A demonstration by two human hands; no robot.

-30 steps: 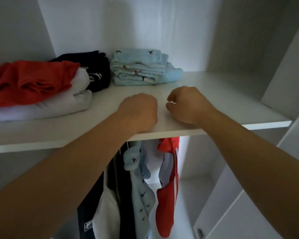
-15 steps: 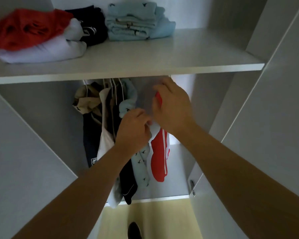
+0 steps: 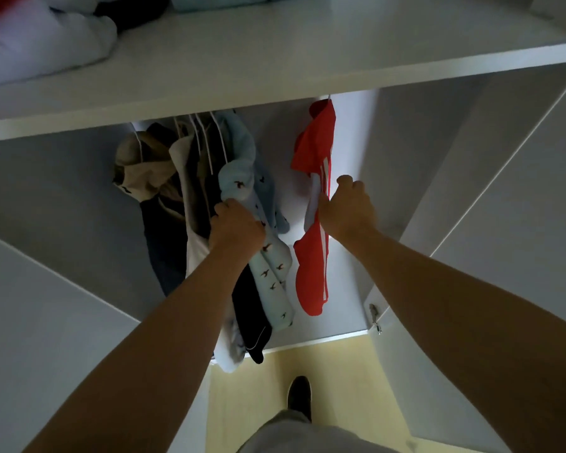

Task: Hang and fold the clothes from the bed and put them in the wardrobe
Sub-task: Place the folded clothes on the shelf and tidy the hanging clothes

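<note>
With left hand (image 3: 236,225) gripping the blue pyjamas (image 3: 273,273) and right hand (image 3: 347,209) holding the red shirt (image 3: 311,276), spread them sideways under the shelf (image 3: 307,70) gently, leaving an even gap.

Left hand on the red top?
No, the left hand grips the light blue garment, while the right hand holds the red top.

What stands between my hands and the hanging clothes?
Nothing visible. The left hand grips the blue garment and the right hand grips the red top, with an open gap between the two garments.
</note>
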